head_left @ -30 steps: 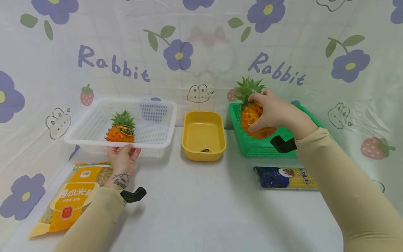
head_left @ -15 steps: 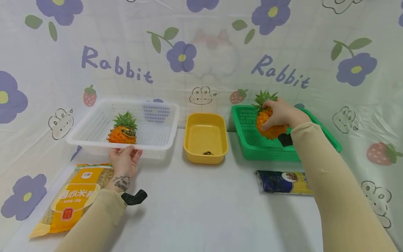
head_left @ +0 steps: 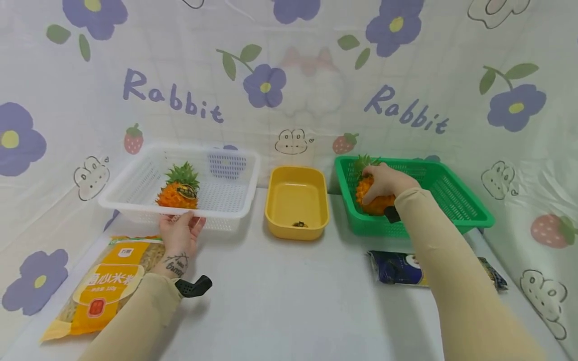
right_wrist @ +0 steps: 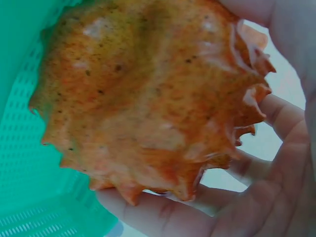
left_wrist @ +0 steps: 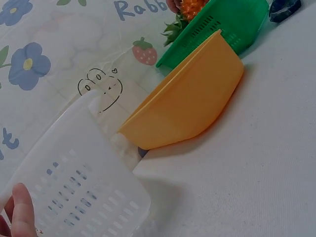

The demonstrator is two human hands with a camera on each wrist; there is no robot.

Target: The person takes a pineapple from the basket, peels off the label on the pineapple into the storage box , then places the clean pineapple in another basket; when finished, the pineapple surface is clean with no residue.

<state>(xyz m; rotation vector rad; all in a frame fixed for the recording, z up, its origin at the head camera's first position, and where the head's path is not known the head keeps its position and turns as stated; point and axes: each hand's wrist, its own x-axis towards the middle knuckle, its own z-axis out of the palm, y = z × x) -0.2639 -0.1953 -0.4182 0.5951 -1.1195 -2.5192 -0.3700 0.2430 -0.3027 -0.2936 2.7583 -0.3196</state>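
At the left, my left hand (head_left: pixel 179 233) grips the front rim of a white plastic basket (head_left: pixel 226 213), with the thumb (left_wrist: pixel 23 210) on its outside in the left wrist view. Inside that basket sits an orange pineapple (head_left: pixel 177 196) with a green crown and a dark label. My right hand (head_left: pixel 389 181) holds a second pineapple (head_left: pixel 364 189) down within the left part of a green basket (head_left: pixel 433 173). In the right wrist view, fingers curve round this pineapple's spiky orange body (right_wrist: pixel 148 98). Whether its base touches the basket floor, I cannot tell.
Between the baskets stands a yellow tub (head_left: pixel 297 232) with a small dark item or label (head_left: pixel 300 224) inside. A yellow bag of noodles (head_left: pixel 106 291) lies front left. A blue and yellow packet (head_left: pixel 397 268) lies before the green basket, partly behind the right sleeve.
My right hand has lowered the pineapple from above the green basket down into it. The left hand stays on the white basket's rim. The head view has shifted slightly.
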